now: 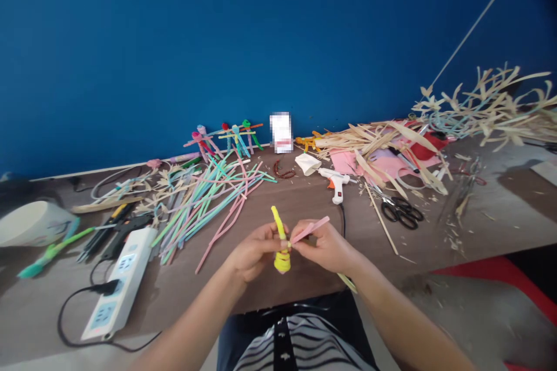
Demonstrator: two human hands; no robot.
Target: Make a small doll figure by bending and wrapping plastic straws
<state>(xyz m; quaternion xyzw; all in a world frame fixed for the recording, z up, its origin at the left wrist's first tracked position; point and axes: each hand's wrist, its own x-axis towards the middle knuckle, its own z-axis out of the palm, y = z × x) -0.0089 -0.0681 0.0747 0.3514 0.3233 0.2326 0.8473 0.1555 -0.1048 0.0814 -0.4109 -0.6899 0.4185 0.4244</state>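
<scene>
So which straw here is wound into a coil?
The yellow straw in the left hand: its lower end is coiled, while the piled straws lie long and loose.

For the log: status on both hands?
Left hand holding yellow straw coil. Right hand pinching pink straw against it. Hot glue gun beyond, not blocking.

Pastel plastic straws are lying heaped across a wooden surface, with small figures twisted from coloured straws standing before a blue wall. A white hot glue gun is resting near pink paper sheets and a mound of pale dried leaf strips, while black-handled scissors are lying close by. At left, a white power strip is sitting near a white bowl, its black cable looping over the surface. A white card, its print blurred, is standing at the wall between the figures and the leaf strips.
</scene>
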